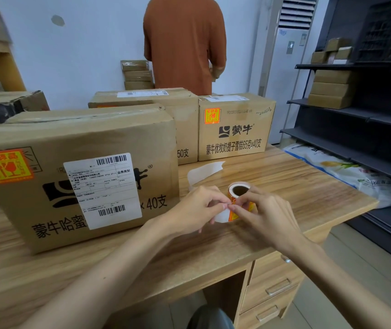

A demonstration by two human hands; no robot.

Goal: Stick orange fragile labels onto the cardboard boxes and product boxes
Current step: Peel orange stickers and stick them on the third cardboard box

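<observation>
A roll of orange fragile labels (239, 191) stands on the wooden desk (296, 186). My left hand (196, 211) pinches the white backing strip beside the roll. My right hand (264, 216) grips the roll and pinches an orange label at its front. A large cardboard box (78, 172) at the near left carries an orange label (4, 166) and a white shipping label. A smaller box (236, 128) at the back right has an orange label (212, 115) on its front. Another box (147, 97) sits behind, between them.
A curl of used white backing paper (205, 172) lies behind my hands. A person in an orange shirt (185, 43) stands beyond the boxes. Black shelves (356, 115) with small parcels line the right. Desk drawers (272, 281) sit below right.
</observation>
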